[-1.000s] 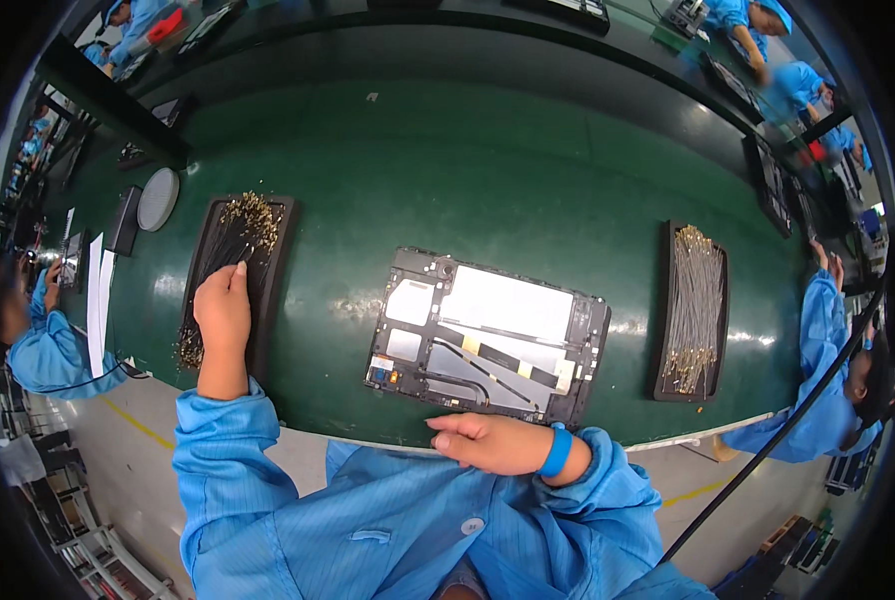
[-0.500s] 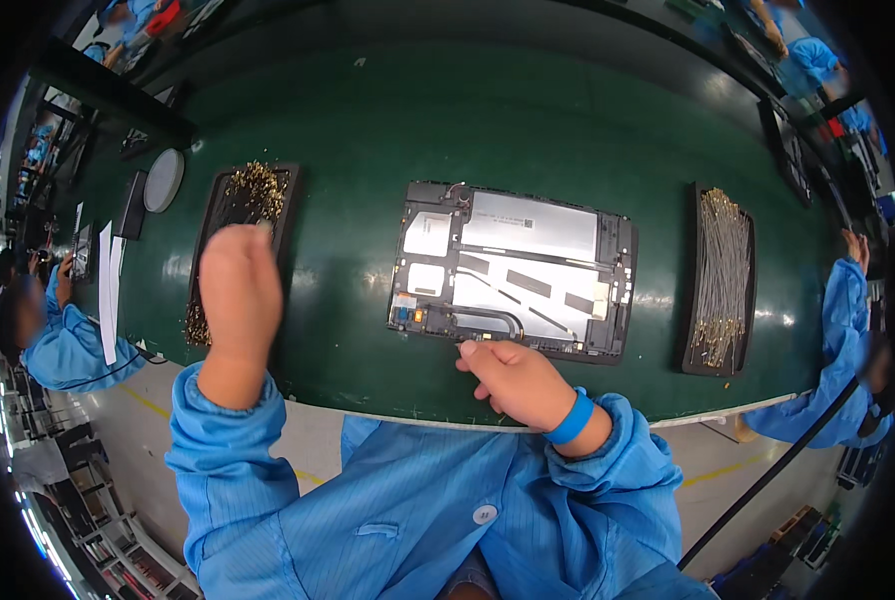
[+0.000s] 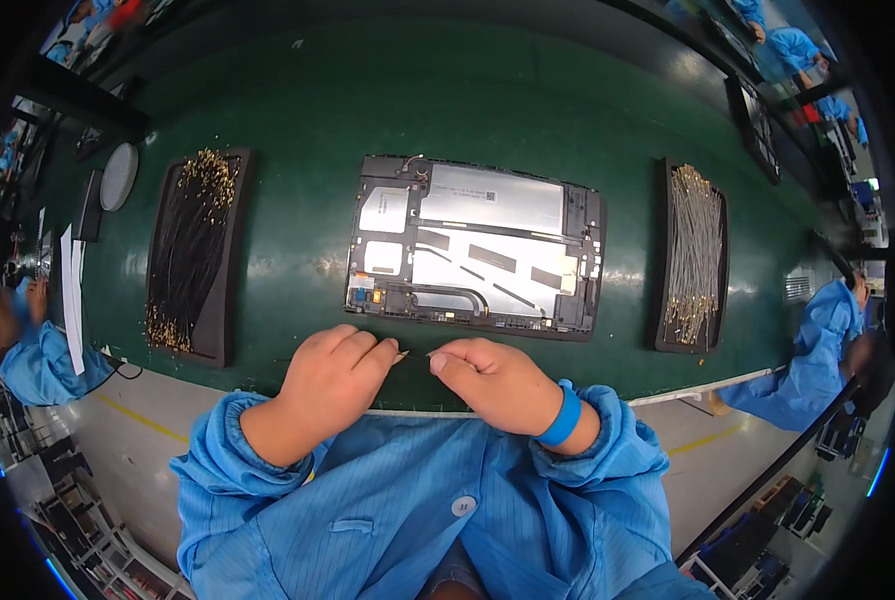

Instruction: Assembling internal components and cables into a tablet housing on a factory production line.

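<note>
An opened tablet [image 3: 488,259] lies on the green table, its silver battery plates, black frame and ribbon cables showing. Close to its near edge, my left hand [image 3: 334,382] is closed in a pinch. A small pale-gold tip pokes out of its fingers, seemingly the end of a thin cable, mostly hidden by the hand. Just to the right, my right hand [image 3: 500,382], with a blue band at the wrist, pinches thumb against forefinger; what it holds, if anything, is too small to tell. The fingertips of both hands face each other, a short gap apart.
Left of the tablet is a dark tray [image 3: 214,335] of black cables with gold ends. A second tray [image 3: 662,300] to the right holds grey cables. White strips [image 3: 73,300] and a round grey disc [image 3: 119,177] lie far left. Co-workers in blue sit at both sides.
My left hand has come away from the black-cable tray, rightward and toward me, to meet my right hand. My right hand has drawn slightly back from the tablet's edge. The whole view has shifted.
</note>
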`<state>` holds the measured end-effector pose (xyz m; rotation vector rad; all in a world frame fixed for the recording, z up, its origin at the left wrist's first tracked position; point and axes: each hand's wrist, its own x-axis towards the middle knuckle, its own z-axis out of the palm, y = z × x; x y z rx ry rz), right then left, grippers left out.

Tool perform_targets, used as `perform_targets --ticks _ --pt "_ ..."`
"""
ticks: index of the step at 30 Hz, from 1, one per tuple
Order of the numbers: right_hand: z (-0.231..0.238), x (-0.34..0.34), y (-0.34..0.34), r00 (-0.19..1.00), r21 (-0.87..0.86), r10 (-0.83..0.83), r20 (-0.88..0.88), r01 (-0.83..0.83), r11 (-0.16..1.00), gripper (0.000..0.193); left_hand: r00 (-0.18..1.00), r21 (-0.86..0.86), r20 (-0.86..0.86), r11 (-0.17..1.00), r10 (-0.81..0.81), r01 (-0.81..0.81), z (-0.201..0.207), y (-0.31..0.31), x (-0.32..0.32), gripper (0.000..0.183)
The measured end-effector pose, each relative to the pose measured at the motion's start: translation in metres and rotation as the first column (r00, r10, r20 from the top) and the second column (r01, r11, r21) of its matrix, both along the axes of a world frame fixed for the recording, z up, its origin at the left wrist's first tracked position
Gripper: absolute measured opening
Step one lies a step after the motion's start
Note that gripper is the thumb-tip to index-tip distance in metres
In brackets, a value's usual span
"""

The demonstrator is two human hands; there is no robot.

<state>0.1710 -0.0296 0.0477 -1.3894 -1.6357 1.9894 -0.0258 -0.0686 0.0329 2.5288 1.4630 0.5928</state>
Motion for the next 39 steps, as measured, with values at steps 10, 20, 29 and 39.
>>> perform_targets --ticks 10,20,29,39 --pt "-0.008 0.006 -0.007 0.999 -0.227 -0.028 0.020 0.032 0.973 0.034 0.995 -0.110 0.091 0.993 0.050 -0.040 -0.006 -0.001 0.009 0.027" --pt "-0.017 0.006 -0.003 0.965 -0.595 -0.197 -0.172 0.058 0.802 0.043 0.983 0.015 0.185 1.000 0.004 -0.007 -0.009 -0.005 0.023 0.033" --pt "-0.005 -0.004 0.014 0.652 -0.420 -0.693 -0.309 0.561 0.714 0.036 0.971 0.190 0.102 0.954 0.217 -0.233 -0.013 0.017 0.029 0.024" --pt "-0.037 -0.018 0.007 0.713 0.419 -0.418 -0.563 0.683 0.599 0.026 0.980 0.087 0.067 0.978 0.186 -0.191 -0.007 0.018 0.027 0.022"
